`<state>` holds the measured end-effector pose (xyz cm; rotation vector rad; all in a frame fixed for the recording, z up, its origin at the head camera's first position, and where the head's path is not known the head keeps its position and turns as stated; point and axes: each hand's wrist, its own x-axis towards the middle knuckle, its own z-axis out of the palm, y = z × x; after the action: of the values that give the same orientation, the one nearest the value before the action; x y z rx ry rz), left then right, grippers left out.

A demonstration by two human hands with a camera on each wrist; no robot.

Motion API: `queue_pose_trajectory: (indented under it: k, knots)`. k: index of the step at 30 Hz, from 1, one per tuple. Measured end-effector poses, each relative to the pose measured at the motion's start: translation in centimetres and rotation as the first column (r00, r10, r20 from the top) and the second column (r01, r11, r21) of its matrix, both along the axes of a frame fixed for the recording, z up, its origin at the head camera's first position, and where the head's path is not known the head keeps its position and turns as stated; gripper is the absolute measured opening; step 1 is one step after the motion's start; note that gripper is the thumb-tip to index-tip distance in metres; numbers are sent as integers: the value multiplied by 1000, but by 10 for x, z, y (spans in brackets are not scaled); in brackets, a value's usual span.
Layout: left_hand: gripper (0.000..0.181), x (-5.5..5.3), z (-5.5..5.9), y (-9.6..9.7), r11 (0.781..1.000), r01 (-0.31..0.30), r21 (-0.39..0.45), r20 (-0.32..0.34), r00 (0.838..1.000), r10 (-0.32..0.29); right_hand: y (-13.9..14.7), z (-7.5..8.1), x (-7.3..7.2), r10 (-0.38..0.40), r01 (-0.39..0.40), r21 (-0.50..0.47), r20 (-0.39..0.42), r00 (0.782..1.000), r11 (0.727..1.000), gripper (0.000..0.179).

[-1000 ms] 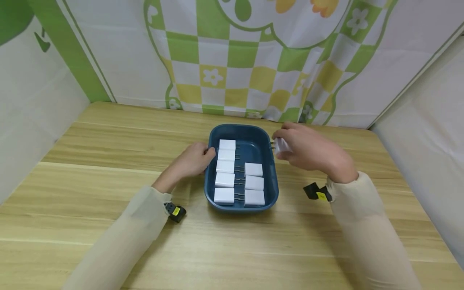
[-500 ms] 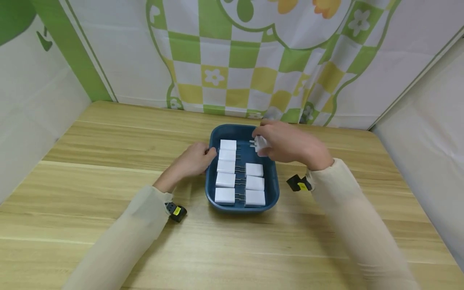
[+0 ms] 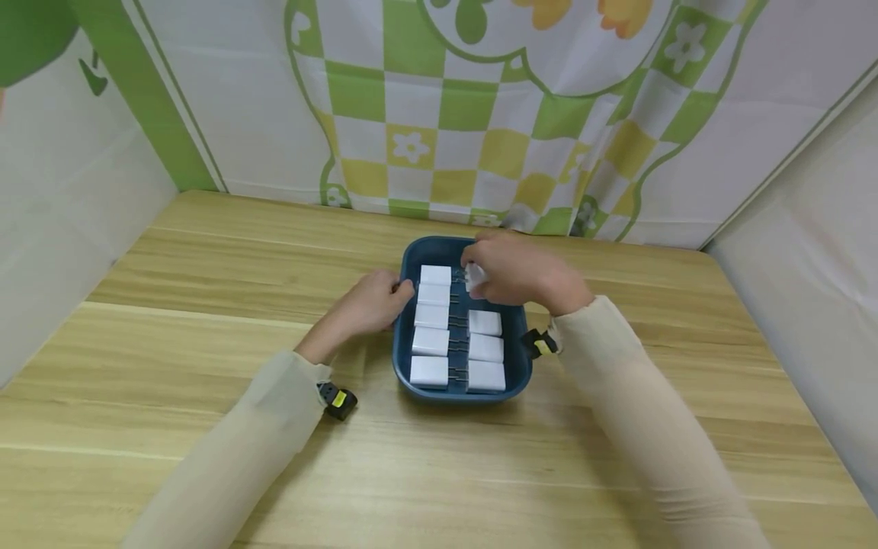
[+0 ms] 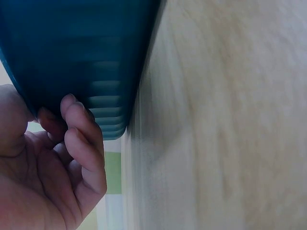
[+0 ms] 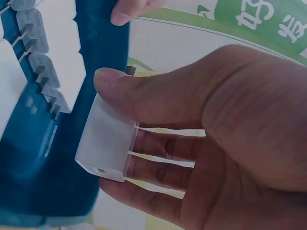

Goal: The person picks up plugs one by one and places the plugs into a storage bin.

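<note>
A blue plastic tray sits on the table with white charger plugs lying in two columns. Several plugs make up the left column; three plugs fill the nearer part of the right one, prongs facing each other. My left hand grips the tray's left rim, thumb at the top edge, fingers bent against the outer wall. Over the far right part of the tray, my right hand holds another charger plug between thumb and fingers, its prongs pointing left toward the left column.
The wood-grain table extends on all sides of the tray. Behind it hangs a green and yellow checked curtain, close past the tray's far end. A pale cloth wall borders the right side.
My right hand has carried the charger plug leftward from outside the tray's right rim to above its far right part. The left hand keeps its grip on the rim.
</note>
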<state>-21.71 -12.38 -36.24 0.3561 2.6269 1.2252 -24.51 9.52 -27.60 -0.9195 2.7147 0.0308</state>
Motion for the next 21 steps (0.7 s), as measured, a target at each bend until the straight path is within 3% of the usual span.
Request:
queue_pose_trajectory:
  k: [21]
  knots:
    - [42,0,-1,0,1000,-14,-2,5,1000,14,-9,-23,-17,-78,60,123,144,987,991,46]
